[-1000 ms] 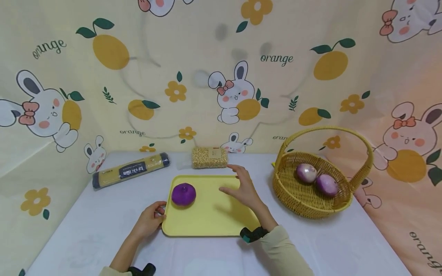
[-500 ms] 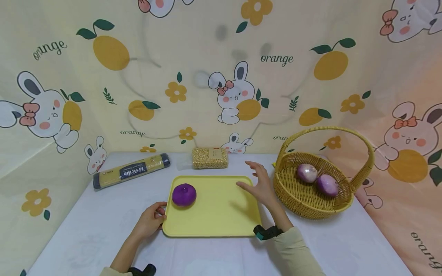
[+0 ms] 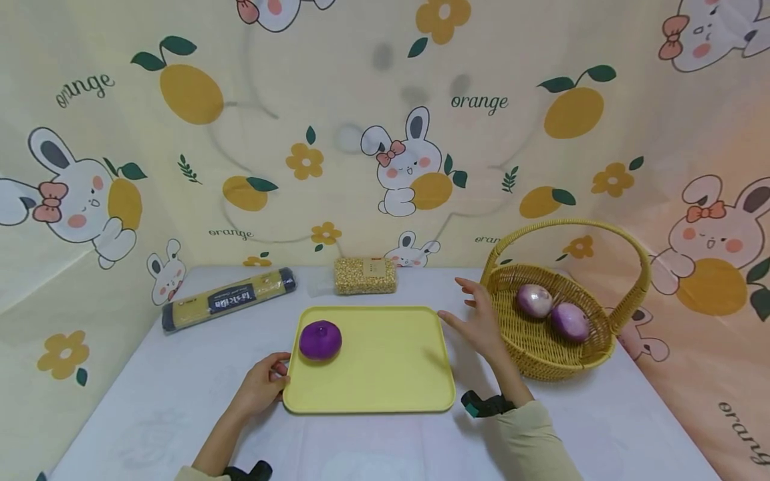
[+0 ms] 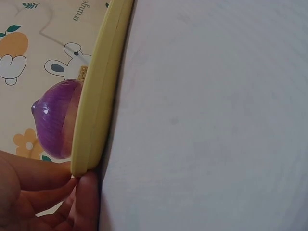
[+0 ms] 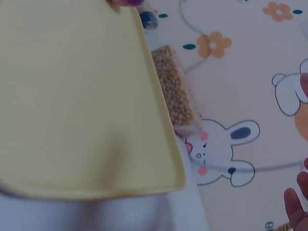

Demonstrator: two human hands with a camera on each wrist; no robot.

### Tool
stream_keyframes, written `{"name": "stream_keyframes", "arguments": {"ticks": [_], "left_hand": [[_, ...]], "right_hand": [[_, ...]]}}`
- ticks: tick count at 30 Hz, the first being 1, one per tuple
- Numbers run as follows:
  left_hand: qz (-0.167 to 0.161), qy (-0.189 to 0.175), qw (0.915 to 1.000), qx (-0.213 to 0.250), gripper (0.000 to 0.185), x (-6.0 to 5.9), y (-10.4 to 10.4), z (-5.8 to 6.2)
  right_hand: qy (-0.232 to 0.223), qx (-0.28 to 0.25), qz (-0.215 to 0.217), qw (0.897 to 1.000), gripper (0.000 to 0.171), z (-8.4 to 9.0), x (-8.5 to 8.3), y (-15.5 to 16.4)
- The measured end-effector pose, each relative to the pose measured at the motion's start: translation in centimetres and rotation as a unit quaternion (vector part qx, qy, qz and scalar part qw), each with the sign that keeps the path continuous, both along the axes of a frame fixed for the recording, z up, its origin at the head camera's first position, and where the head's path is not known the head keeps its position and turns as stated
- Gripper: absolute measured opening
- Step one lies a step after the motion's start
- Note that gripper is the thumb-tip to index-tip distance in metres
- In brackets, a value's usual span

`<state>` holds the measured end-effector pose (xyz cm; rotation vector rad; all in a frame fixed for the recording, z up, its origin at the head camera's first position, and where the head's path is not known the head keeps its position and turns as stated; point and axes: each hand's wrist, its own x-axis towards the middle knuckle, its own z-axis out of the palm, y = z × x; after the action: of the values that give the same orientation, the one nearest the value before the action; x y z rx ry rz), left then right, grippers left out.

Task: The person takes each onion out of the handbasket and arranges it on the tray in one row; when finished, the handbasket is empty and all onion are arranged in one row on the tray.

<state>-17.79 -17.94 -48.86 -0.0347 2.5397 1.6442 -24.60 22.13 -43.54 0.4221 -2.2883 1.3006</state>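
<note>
The white table point(image 3: 361, 447) spreads before me. On its right stands the wicker basket point(image 3: 535, 364), its handle arching over it. In the middle is the yellow tray point(image 3: 385, 367), the basket apart from its right edge. Far left lies a long yellow pack point(image 3: 231, 298) with a dark blue label, slanted; beyond the tray's far edge is a bag of golden kernels point(image 3: 361, 277). My left hand point(image 3: 259, 384) pinches the tray's left edge, thumb above, fingers below. My right hand point(image 3: 481, 324) is wide, fingers spread from thumb, between tray and basket; whether it touches the basket I cannot tell. A purple onion point(image 3: 321, 341) sits on the tray's far left; two paler onions point(image 3: 534, 301) lie side by side in the basket.
</note>
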Motion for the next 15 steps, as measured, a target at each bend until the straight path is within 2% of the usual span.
{"name": "stream_keyframes", "arguments": {"ticks": [3, 9, 12, 15], "left_hand": [[-0.001, -0.003, 1.0, 0.001, 0.04, 0.0, 0.2, 0.0], [-0.009, 0.005, 0.9999, -0.001, 0.04, -0.3, 0.3, 0.1], [-0.012, 0.01, 0.9998, -0.008, 0.04, -0.3, 0.2, 0.0], [-0.002, 0.004, 0.9999, -0.016, 0.041, -0.2, 0.1, -0.1]], "right_hand": [[0.008, -0.007, -0.008, 1.0, 0.069, 0.2, 0.4, 0.6], [0.035, -0.006, -0.03, 0.999, 0.063, 2.2, 2.2, 1.0], [0.049, -0.006, -0.038, 0.998, 0.061, 2.3, 2.3, 1.7], [0.06, -0.011, -0.042, 0.997, 0.061, 2.1, 2.0, 2.5]]}}
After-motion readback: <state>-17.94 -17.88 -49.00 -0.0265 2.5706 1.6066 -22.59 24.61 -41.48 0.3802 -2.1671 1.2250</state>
